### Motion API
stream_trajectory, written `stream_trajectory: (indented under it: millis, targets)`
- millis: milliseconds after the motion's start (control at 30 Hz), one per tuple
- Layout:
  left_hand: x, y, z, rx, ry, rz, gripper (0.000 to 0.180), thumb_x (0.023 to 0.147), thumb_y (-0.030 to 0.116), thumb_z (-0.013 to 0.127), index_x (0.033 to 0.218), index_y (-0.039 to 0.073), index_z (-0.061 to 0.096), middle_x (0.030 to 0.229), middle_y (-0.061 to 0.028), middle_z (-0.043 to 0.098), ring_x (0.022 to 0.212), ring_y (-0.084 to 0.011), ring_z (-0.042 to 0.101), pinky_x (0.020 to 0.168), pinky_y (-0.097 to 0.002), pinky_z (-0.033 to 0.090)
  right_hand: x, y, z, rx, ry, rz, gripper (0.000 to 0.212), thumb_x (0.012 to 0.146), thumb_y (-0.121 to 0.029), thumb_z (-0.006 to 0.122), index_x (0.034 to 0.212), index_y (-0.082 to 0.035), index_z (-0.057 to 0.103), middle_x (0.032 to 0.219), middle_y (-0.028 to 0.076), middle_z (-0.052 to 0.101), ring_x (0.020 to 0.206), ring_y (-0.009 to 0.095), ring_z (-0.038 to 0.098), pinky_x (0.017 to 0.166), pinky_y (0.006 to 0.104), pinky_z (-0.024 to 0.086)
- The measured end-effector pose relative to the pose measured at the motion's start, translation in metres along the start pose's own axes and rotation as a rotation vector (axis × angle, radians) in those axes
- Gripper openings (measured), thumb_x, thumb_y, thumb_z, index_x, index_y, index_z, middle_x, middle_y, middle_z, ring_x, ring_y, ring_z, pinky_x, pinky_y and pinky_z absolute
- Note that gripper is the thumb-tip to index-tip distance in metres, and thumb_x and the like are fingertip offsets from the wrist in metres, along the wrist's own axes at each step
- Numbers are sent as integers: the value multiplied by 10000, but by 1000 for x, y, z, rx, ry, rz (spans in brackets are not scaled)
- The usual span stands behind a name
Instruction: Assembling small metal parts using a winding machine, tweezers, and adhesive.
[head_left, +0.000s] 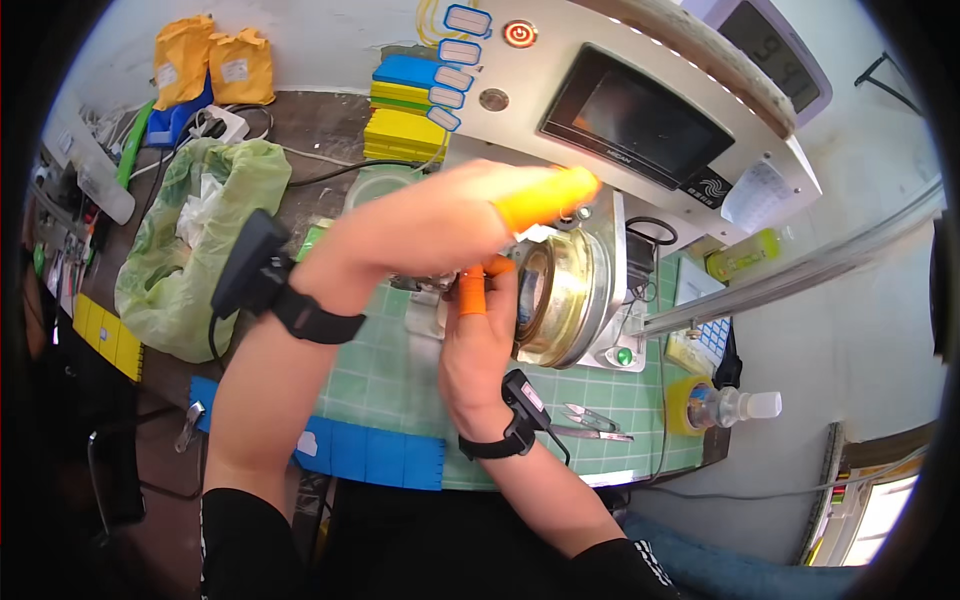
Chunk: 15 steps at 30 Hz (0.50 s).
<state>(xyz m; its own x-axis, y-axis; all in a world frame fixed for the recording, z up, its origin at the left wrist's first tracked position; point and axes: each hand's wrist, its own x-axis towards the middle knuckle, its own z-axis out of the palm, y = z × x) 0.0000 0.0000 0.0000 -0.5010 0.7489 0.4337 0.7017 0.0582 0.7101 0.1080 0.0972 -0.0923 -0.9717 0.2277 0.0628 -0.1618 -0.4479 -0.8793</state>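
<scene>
My left hand (450, 215) reaches across the front of a bench machine (520, 85), its finger covers orange-yellow and smeared by motion. Its fingertips are near the small fittings above a round, clear-walled drum (580, 300); whether they grip anything is hidden. Lower down, my right hand (475, 345) is beside the drum's left side with fingers bent in and an orange finger cover showing. What those fingers hold, if anything, I cannot make out. Some metal parts behind the hands are mostly covered by them. Black straps with small boxes are around both wrists.
Snips (590, 418) and tweezers (595, 434) lie on the green gridded mat (385, 395). A bin with a green bag (200, 260) stands left. To the right are a tape roll (686, 405), a clear bottle (735, 407) and a slanted metal bar (790, 265). Cables cross the bench.
</scene>
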Motion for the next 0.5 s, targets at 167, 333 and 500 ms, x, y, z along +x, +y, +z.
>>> stream_trajectory:
  millis: [167,333,500]
  targets:
    - [-24,10,-27,-85,17,-184,285,991,88,675,1256,-7,720,1248,-139,745,1170,-251,707,1038,-373,534,8,21,-6,70,61,118,136,1157,-205,523,1250,-109,545,1141,-27,561,988,62,524,900,250,449]
    - [-31,-18,-29,7,-161,-134,157,909,74,774,1051,11,746,1123,-138,738,1062,-292,707,972,-382,547,18,9,8,131,133,103,212,1131,-120,481,1326,-48,527,1197,48,567,1027,113,510,935,285,424]
    - [-48,28,-30,414,63,-55,146,879,70,801,979,-2,722,1091,-129,735,928,-290,700,790,-379,556,6,2,-3,30,69,166,181,1153,-185,493,1292,-75,530,1113,5,528,921,71,454,827,250,396]
